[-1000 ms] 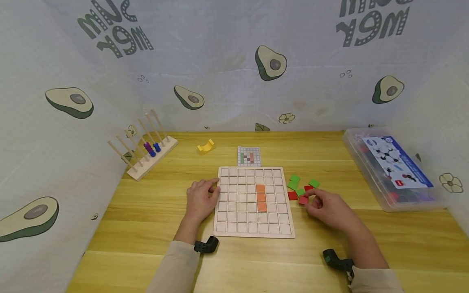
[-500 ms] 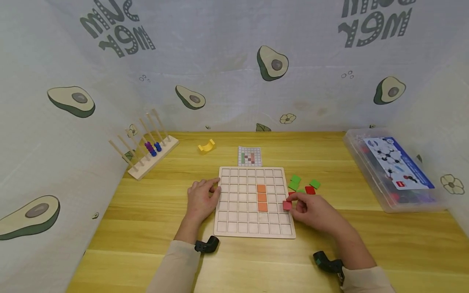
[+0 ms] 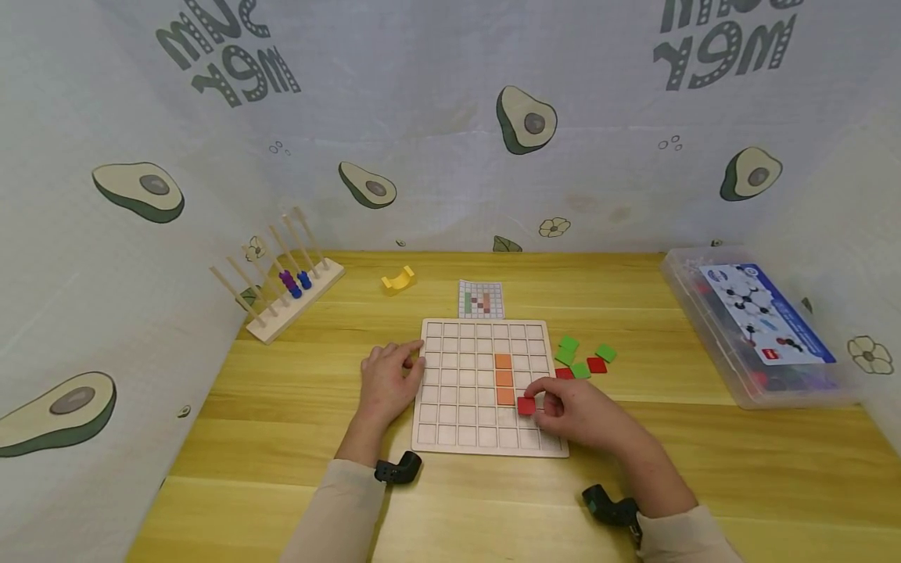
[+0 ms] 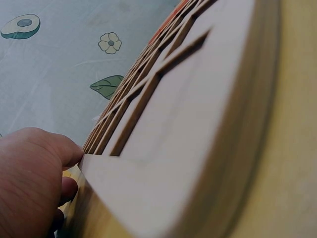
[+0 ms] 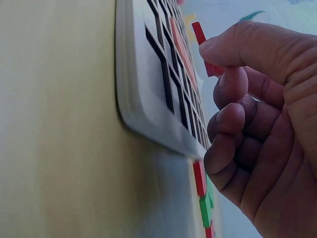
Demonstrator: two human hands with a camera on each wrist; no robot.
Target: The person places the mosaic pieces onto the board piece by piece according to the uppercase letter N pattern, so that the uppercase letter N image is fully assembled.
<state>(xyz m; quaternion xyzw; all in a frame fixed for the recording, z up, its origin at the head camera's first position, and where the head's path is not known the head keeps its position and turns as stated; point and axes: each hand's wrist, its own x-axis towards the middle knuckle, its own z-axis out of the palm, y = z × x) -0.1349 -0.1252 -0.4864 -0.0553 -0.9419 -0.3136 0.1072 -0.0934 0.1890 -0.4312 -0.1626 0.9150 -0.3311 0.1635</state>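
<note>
A pale wooden grid board (image 3: 446, 434) lies flat on the table. Three orange square tiles (image 3: 504, 378) fill part of one column. My right hand (image 3: 580, 413) pinches a red square tile (image 3: 525, 406) between thumb and fingers, over the board's right side, below and right of the orange tiles. In the right wrist view this red tile (image 5: 199, 33) is tilted and apart from the board, the other fingers curled beneath. At the board's left edge rests my left hand (image 3: 389, 381), its fingers loosely bent and touching the rim. In the left wrist view a fingertip (image 4: 74, 152) meets the board's corner.
Loose green tiles (image 3: 565, 356) and red tiles (image 3: 597, 365) lie right of the board. A small pattern card (image 3: 482, 299) sits behind it. Further out are a pegged bead rack (image 3: 296, 302), a yellow curved piece (image 3: 399, 280) and a clear plastic case (image 3: 753, 320).
My right hand has carried the red tile leftward from the loose tiles to above the board's right side. The left hand stays at the board's left edge.
</note>
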